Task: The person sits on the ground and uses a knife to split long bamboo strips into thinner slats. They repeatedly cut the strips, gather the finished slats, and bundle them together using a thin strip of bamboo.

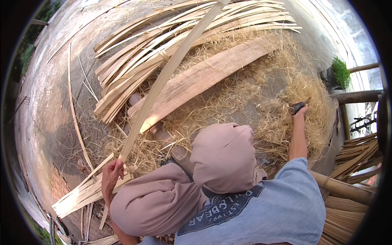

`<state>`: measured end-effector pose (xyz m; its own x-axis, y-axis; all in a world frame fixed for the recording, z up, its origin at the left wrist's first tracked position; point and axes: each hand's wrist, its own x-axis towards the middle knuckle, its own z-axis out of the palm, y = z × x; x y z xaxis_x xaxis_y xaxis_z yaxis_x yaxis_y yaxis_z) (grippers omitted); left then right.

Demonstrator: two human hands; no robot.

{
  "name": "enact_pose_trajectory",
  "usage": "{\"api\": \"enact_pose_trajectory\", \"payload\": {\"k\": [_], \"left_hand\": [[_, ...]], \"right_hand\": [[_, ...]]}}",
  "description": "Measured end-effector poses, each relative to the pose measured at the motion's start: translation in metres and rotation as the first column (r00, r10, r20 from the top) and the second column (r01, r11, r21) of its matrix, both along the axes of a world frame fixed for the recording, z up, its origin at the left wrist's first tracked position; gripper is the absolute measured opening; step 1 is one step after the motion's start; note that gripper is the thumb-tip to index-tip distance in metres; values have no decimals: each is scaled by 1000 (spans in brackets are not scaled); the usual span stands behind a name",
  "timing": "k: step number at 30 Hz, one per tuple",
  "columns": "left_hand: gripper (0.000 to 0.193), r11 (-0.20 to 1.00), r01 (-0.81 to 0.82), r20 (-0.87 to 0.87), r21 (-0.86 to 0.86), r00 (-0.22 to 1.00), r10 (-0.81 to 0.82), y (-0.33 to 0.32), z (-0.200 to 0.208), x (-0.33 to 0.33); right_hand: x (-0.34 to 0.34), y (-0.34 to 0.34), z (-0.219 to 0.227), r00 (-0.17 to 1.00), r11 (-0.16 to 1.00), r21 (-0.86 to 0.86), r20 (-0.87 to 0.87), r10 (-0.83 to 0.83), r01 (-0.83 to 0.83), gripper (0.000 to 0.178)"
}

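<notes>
Pale, worn concrete ground [43, 94] all around the broad reddish-brown plank [204, 77], with curly straw-coloured shavings [249, 96] strewn along its near side and heaped beyond its right end. Just beyond the plank, a thick layer of long pale split strips [143, 53], laid roughly alongside it. Beneath the plank's left end, a rounded, log-like piece [164, 139], partly hidden.

Left of the plank and nearer than it, the left hand [112, 171], with thumb and fingers pinched together on the lower end of one long flat strip [163, 77]. Slants up from there across the view of the plank's left part and past the layer beyond; unclear whether touching the plank. Beside the same hand, to the near left of the plank, a fan of shorter pale strips [83, 198]. Farther left of the plank, a thin single strip [72, 108] on the ground.

Right of the plank, the right hand [301, 112], with fingers wrapped around the handle of a dark-handled tool [295, 108], narrow end pointing away over the shavings. Nearer than the plank, bent knees [222, 157] under pinkish-brown cloth and a blue shirt [261, 218]. Well to the right of the plank, a green plant [340, 72] and a bamboo pole [343, 186].
</notes>
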<state>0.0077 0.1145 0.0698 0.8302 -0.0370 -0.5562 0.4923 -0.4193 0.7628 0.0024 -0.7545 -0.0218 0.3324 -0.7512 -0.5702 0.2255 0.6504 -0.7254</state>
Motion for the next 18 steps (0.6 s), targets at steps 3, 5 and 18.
{"api": "enact_pose_trajectory", "payload": {"k": [3, 5, 18], "left_hand": [[48, 985, 157, -201, -74, 965, -169, -58, -9, 41], [54, 979, 205, -138, 6, 970, -202, -86, -55, 57], [40, 940, 52, 476, 337, 852, -218, -143, -96, 42]], "right_hand": [[-9, 51, 2, 964, 977, -14, 162, 210, -211, 57], [-10, 117, 3, 933, 936, 11, 85, 349, -351, 60], [118, 288, -44, 432, -283, -470, -882, 188, -836, 50]]}}
